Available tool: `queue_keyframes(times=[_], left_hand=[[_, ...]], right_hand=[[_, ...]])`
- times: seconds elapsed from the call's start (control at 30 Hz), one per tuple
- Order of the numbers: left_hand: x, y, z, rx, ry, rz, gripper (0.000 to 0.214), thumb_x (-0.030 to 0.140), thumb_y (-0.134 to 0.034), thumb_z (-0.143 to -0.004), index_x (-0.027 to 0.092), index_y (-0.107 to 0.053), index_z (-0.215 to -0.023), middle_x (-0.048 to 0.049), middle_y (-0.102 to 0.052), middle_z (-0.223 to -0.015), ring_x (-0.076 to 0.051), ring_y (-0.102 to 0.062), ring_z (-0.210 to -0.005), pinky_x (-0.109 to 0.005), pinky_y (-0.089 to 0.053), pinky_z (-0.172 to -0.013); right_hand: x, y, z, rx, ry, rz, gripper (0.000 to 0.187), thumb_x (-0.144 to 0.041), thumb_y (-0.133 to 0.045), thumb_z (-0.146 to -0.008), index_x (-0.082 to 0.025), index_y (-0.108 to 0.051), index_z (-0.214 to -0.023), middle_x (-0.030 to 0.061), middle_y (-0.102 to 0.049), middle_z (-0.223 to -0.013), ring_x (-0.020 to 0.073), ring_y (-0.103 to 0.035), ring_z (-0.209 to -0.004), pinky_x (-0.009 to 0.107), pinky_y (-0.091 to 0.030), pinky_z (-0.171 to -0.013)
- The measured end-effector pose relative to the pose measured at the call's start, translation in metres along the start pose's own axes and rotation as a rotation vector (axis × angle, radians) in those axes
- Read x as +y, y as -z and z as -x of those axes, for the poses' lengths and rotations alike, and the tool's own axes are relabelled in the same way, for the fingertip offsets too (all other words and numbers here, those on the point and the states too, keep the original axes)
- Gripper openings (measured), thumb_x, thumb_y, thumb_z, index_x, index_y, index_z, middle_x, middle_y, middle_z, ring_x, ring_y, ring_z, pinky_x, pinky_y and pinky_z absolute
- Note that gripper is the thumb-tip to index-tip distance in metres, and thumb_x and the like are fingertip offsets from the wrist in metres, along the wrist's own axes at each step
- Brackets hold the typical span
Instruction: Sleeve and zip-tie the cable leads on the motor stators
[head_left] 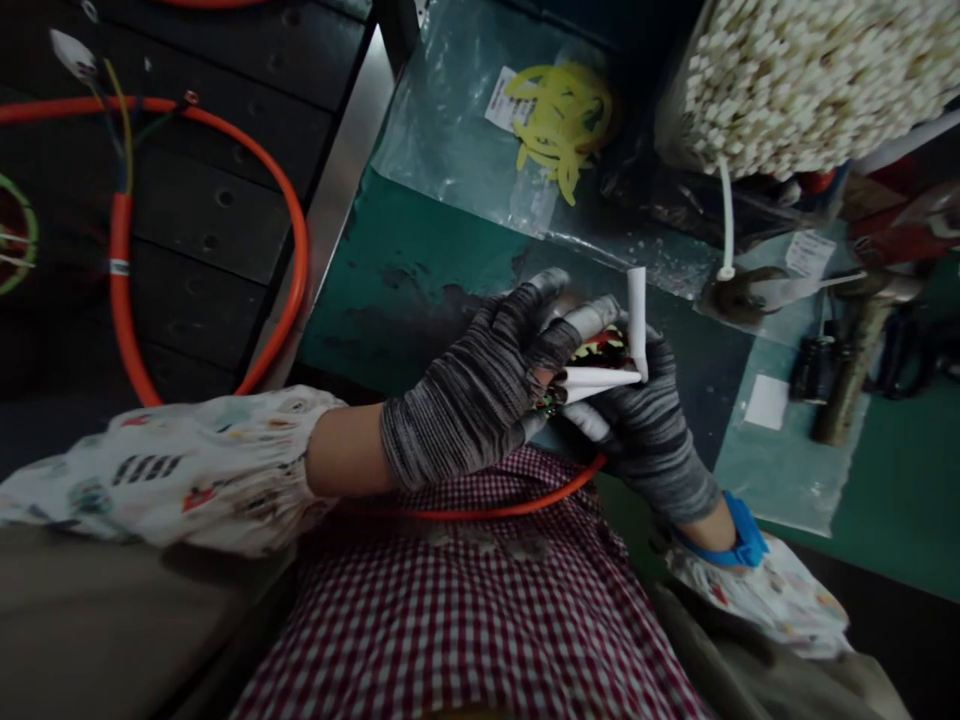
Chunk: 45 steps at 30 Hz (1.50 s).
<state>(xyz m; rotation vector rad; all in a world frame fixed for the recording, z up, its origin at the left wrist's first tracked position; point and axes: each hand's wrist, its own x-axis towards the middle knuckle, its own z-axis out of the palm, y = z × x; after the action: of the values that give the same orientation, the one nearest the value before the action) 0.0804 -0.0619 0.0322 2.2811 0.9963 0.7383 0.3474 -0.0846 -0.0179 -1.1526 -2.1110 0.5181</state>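
Note:
Both my hands, in striped grey knitted gloves with pale fingertips, meet in front of my body. Between them is the end of an orange cable [525, 508], where a bundle of thin coloured wires [600, 350] shows in part. White tube-like pieces [637, 315] stick out of that bundle, one pointing up and others lying sideways. My left hand [487, 380] has its fingers bent over the bundle from the left. From the right, my right hand [652, 420] wraps round the cable end. The gloves hide much of the wires.
More orange cable [300, 240] loops at the left by dark slats and a metal edge [345, 190]. Yellow bands [562, 115] lie on clear plastic bags. A pack of white cable ties [817, 80] is at upper right. A hammer-like tool [851, 370] lies on the green mat [911, 480].

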Motion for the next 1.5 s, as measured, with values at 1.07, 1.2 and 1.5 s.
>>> queue_keyframes(times=[1.07,1.2,1.5], left_hand=[[-0.056,-0.002,0.011,0.101,-0.329,-0.392,0.048,0.023,-0.063,-0.107,0.025,-0.061,-0.155,-0.0100,-0.080,-0.150,-0.033,-0.074,-0.144,-0.060,-0.038,-0.143],[-0.068,-0.012,0.010,0.119,-0.352,-0.339,0.045,0.032,-0.066,-0.105,0.029,-0.061,-0.150,-0.0083,-0.079,-0.152,-0.030,-0.072,-0.146,-0.059,-0.038,-0.143],[-0.073,-0.015,0.005,0.211,-0.359,-0.346,0.026,0.043,-0.076,-0.104,0.026,-0.066,-0.122,-0.0080,-0.082,-0.136,-0.027,-0.077,-0.134,-0.054,-0.055,-0.130]], right_hand=[[0.020,0.046,-0.093,0.423,0.095,0.191,0.019,-0.053,-0.075,-0.106,-0.039,-0.084,-0.114,0.0033,-0.081,-0.119,0.0285,-0.079,-0.111,0.055,-0.070,-0.102],[-0.024,0.054,-0.092,0.649,0.131,-0.074,0.016,-0.048,-0.076,-0.109,-0.034,-0.083,-0.104,-0.0001,-0.086,-0.100,0.0252,-0.086,-0.091,0.045,-0.073,-0.079],[-0.081,0.037,-0.024,0.539,-0.249,-0.392,0.010,-0.021,-0.081,-0.107,-0.031,-0.081,-0.107,-0.0030,-0.090,-0.093,0.0191,-0.088,-0.078,0.030,-0.074,-0.073]])
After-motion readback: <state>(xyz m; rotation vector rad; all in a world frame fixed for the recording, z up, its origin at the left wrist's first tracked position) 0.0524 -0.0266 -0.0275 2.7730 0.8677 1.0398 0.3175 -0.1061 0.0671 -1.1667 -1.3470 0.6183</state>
